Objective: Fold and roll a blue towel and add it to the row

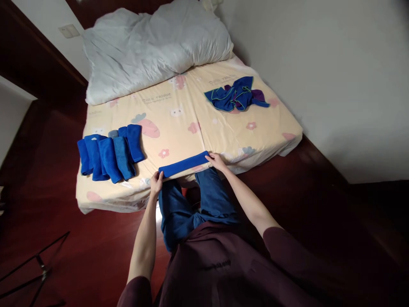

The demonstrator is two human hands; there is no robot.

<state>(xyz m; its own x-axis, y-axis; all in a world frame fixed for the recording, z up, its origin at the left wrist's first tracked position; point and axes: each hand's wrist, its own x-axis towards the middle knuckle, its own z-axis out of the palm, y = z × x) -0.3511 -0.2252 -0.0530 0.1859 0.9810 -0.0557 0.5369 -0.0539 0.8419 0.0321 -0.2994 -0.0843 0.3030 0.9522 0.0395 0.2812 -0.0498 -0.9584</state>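
Note:
A blue towel, folded into a long narrow strip, lies along the front edge of the bed. My left hand pinches its left end, and my right hand pinches the right end. To the left, several folded or rolled blue towels sit side by side in a group, with a small grey patch showing among them. Farther back on the right is a loose, crumpled heap of blue and purple cloths with light green edging.
The bed has a cream sheet printed with carrots, flowers and rabbits. A bulky white quilt covers its far end. A wall stands to the right. On the dark red floor at lower left is a black metal stand.

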